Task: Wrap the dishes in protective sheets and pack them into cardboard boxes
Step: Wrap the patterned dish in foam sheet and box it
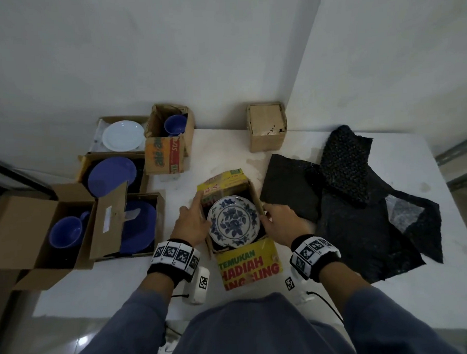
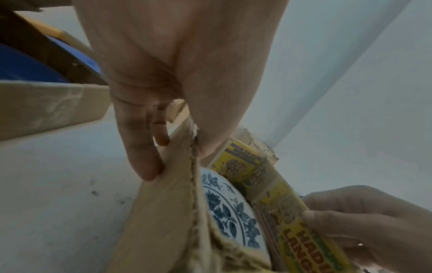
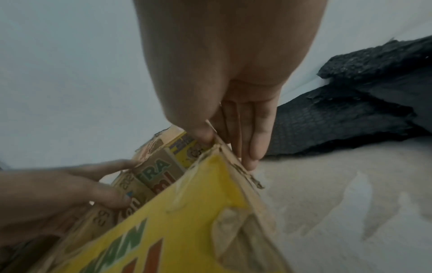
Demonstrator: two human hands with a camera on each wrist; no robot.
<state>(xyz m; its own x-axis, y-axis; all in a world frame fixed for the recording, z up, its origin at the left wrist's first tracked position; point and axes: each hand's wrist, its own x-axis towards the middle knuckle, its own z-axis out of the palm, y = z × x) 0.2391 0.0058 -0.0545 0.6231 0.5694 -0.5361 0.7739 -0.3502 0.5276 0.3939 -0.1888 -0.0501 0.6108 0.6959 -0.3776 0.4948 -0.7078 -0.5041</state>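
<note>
A blue-and-white floral plate (image 1: pixel 233 222) (image 2: pixel 231 212) lies unwrapped inside an open yellow printed cardboard box (image 1: pixel 247 267) (image 2: pixel 168 212) (image 3: pixel 187 221) at the table's middle front. My left hand (image 1: pixel 199 210) (image 2: pixel 177 160) pinches the box's left wall, thumb inside and fingers (image 2: pixel 145 166) outside. On the opposite side my right hand (image 1: pixel 269 215) (image 3: pixel 228 150) pinches the right wall the same way, its fingers (image 3: pixel 254 153) on the outer face. Black protective sheets (image 1: pixel 348 204) (image 3: pixel 339 120) lie spread to the right of the box.
Several open boxes at the left hold a blue mug (image 1: pixel 66 232), blue plates (image 1: pixel 112 175) and a white plate (image 1: pixel 123 135). Another box with a blue cup (image 1: pixel 175 124) and a closed small box (image 1: pixel 266 127) stand at the back. A white tagged device (image 1: pixel 199 285) lies by the front edge.
</note>
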